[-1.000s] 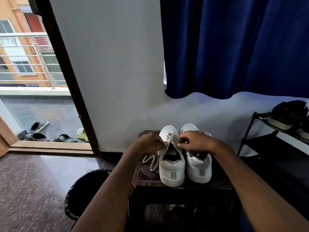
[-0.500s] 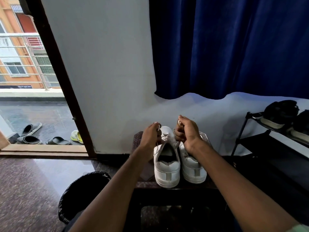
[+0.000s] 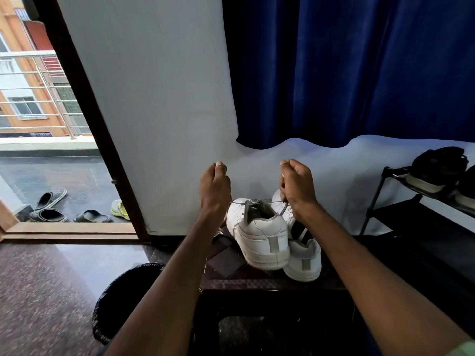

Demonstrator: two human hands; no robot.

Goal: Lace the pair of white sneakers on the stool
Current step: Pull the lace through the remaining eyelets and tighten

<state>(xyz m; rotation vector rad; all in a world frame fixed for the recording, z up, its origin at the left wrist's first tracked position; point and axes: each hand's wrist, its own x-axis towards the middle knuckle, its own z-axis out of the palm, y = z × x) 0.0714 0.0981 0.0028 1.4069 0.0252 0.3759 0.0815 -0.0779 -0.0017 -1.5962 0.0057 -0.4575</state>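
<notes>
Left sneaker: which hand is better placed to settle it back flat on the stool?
Probably left. The left hand is directly beside the tilted left sneaker; the right hand is over the other sneaker. Both pinch lace ends.

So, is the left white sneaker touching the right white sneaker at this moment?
Touching. In the head view the left sneaker, tilted up by its laces, leans its heel on the right sneaker; no gap shows between them.

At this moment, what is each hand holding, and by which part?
Both hands hold the lace of the left sneaker: the left hand pinches one end, the right hand grips the other, pulled upward so the shoe tilts.
</notes>
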